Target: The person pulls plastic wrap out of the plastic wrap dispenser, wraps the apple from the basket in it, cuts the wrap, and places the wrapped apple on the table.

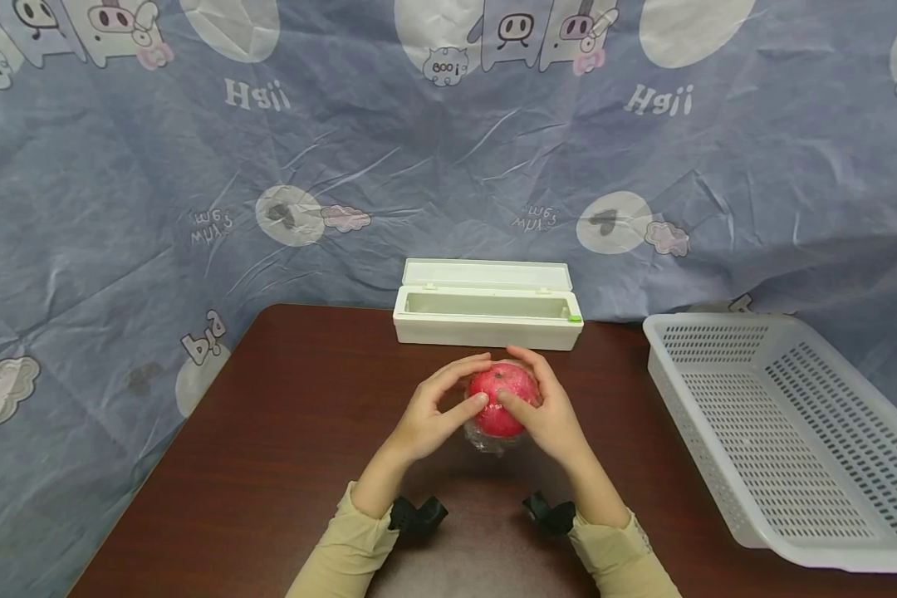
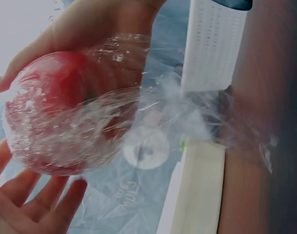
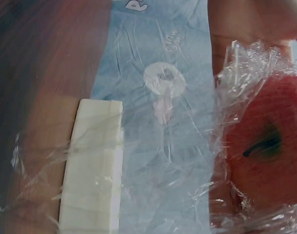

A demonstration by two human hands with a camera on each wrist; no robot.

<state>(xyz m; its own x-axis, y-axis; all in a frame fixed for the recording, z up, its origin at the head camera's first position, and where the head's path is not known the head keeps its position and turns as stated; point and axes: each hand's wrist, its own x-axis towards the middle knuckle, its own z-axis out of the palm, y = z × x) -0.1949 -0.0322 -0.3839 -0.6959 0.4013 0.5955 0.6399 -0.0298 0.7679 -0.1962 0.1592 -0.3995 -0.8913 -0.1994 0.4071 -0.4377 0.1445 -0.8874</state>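
Note:
A red apple [image 1: 504,390] wrapped in clear cling film [image 2: 85,131] is held above the table between both hands. My left hand [image 1: 429,415] curves round its left side, the thumb on the near face. On the other side my right hand [image 1: 556,419] grips the apple, its thumb also across the front and its fingers over the far side. Crumpled film hangs below the fruit in the head view. A loose stretch of it trails away from the apple in both wrist views. The stem shows in the right wrist view.
A long pale box [image 1: 486,334] with its lid [image 1: 486,272] raised stands at the back of the brown table [image 1: 321,415]. To the right is a white perforated basket [image 1: 688,403]. A patterned blue cloth [image 1: 419,166] hangs behind the table.

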